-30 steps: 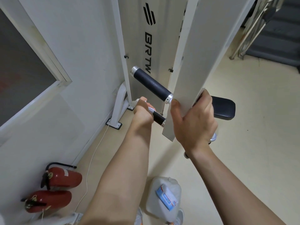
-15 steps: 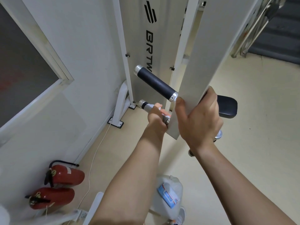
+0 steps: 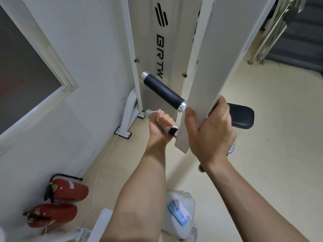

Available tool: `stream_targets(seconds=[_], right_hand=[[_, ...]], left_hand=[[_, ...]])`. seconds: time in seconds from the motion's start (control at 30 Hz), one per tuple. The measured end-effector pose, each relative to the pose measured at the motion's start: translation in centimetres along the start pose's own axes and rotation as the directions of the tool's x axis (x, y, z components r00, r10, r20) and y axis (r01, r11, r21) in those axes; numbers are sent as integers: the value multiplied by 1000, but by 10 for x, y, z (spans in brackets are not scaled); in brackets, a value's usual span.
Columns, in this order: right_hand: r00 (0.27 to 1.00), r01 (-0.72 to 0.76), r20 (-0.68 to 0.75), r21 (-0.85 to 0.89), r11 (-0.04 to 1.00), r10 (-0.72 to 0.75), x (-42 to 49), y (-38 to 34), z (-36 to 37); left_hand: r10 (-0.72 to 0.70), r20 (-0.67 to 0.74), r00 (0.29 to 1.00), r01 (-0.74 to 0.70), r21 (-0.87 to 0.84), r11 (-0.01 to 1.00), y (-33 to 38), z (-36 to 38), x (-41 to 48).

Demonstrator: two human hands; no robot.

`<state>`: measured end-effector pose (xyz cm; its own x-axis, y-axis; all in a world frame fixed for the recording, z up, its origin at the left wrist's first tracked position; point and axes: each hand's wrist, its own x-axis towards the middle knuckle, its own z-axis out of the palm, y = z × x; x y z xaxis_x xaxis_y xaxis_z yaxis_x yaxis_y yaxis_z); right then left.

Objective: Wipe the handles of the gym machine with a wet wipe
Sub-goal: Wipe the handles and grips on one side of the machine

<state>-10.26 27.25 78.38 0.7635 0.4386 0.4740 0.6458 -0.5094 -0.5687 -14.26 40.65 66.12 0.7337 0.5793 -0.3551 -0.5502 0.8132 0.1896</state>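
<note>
The left hand is clenched round the wet wipe wrapped on the lower handle, and the right hand grasps the machine's white bar, so wiping looks underway, while the bare upper handle may yet need doing.

A single wide-angle view looks from the person's head, forward and steeply down along both forearms. It sits close: the left hand gripping the lower handle and the right hand gripping the white bar fill mid-frame. Beyond the hands stands the machine panel; beneath the wrists, floor. Straight edges lean near the borders, probably from the lens.
</note>
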Motion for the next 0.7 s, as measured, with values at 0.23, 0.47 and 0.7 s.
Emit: stream_targets(seconds=[0.23, 0.47, 0.7], right_hand=[[999, 20, -46, -24, 1000, -22, 5, 5, 3], [995, 27, -95, -60, 998, -33, 9, 13, 4], [993, 33, -108, -59, 998, -39, 6, 9, 5]], left_hand=[[241, -479, 844, -73, 343, 937, 19, 33, 14], [124, -337, 933, -17, 302, 953, -20, 22, 3], [94, -191, 977, -29, 319, 947, -31, 10, 1]])
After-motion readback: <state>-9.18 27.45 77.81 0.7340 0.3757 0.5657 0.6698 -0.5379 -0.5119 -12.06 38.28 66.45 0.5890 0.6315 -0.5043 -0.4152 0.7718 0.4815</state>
